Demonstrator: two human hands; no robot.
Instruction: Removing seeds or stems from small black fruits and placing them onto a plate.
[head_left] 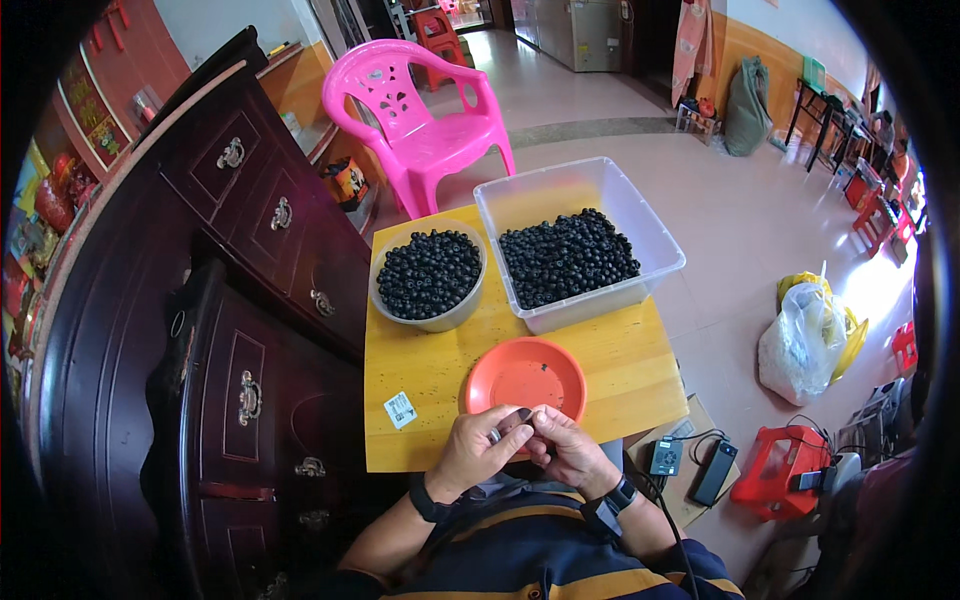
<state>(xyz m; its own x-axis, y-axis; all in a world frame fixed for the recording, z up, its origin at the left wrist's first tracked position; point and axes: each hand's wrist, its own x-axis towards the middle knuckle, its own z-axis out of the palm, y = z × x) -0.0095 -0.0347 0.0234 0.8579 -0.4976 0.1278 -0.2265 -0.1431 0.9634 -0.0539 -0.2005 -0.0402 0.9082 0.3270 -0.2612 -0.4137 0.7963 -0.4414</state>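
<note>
My left hand (473, 448) and my right hand (572, 452) meet over the near rim of an orange-red plastic bowl (482, 382). Between the left fingertips shows a small dark berry (524, 413), like a blueberry. The right thumb and forefinger are pinched right beside it; whatever they grip is too small to make out. A few tiny dark specks lie in the bowl. Beyond it stand a round clear tub (437, 322) heaped with blueberries (430, 273) and, to its right, a larger rectangular clear bin (640, 290) partly filled with more blueberries (567, 258).
The yellow tabletop (430, 365) carries a white label (400, 410) at left. A dark wooden cabinet (250, 330) flanks it. Behind is a pink chair (430, 130); at right are a filled plastic bag (803, 340), a red stool (780, 470) and black power adapters (712, 473) with cables.
</note>
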